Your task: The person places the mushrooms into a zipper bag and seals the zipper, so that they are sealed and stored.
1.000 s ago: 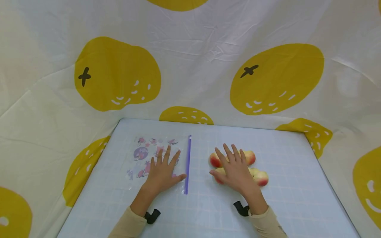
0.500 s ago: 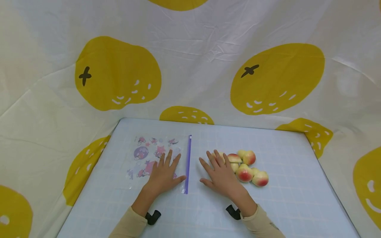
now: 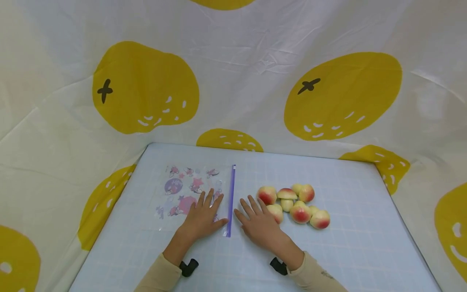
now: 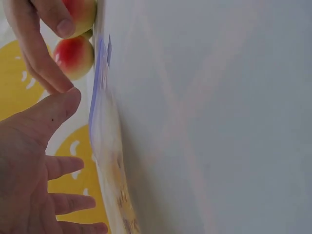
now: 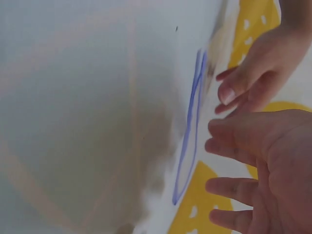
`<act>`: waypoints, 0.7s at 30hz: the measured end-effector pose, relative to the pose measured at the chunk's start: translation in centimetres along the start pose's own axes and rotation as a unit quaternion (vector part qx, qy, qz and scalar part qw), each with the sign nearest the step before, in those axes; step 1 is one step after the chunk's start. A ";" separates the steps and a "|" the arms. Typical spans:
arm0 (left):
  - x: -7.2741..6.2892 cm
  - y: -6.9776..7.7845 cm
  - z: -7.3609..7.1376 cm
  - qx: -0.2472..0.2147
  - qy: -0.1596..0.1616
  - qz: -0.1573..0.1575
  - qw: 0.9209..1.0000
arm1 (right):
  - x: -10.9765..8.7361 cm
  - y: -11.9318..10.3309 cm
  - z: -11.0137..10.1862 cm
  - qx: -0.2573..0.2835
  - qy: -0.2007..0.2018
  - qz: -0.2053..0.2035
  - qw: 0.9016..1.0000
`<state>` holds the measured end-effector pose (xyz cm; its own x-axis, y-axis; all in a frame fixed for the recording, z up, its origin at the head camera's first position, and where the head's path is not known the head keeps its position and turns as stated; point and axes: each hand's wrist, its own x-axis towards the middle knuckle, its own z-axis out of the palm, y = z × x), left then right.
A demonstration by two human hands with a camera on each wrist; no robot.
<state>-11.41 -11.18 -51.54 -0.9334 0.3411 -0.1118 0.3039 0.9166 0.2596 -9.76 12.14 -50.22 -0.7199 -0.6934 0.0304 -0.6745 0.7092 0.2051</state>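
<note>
A clear zip bag [image 3: 173, 205] with pink and purple cartoon prints lies flat on the table, its purple slider strip [image 3: 232, 198] along the right edge. Above its lower right part hovers my left hand [image 3: 200, 220], fingers straight and spread, holding nothing; the left wrist view shows a gap between hand and bag. My right hand [image 3: 260, 228] is likewise held out flat and spread, between the strip and a cluster of mushrooms [image 3: 287, 194]. Several of these, with red and yellow caps and pale stems, lie together. The right hand overlaps the nearest mushroom [image 3: 276, 213] in the head view.
The table [image 3: 365, 227] wears a pale blue checked cover. Behind it and along its sides hangs a white cloth [image 3: 240, 81] printed with big yellow fruit. Black wrist mounts [image 3: 189, 267] sit under both sleeves.
My right hand has moved left and slightly down from over the mushrooms toward the bag's purple strip, uncovering most of them. The left hand has barely shifted.
</note>
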 end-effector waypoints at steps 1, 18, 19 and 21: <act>0.0 0.0 0.0 -0.007 -0.003 0.000 1.000 | 0.0 -0.1 0.0 -0.003 -0.005 -0.002 1.000; 0.3 0.4 0.0 -0.055 -0.055 0.009 0.997 | 0.5 -0.5 0.6 0.020 0.010 -0.022 1.000; 0.4 0.4 0.0 -0.051 -0.057 0.010 0.997 | 0.6 -0.5 0.7 0.023 0.010 -0.022 0.999; 0.5 0.4 0.1 -0.046 -0.062 0.012 0.997 | 0.7 -0.4 0.7 0.027 0.009 -0.024 0.999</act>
<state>-11.73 -10.66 -51.56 -0.8933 0.3910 -0.2217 0.3016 0.8872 0.3493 -10.10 11.44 -51.01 -0.6843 -0.7281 0.0396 -0.7157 0.6811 0.1545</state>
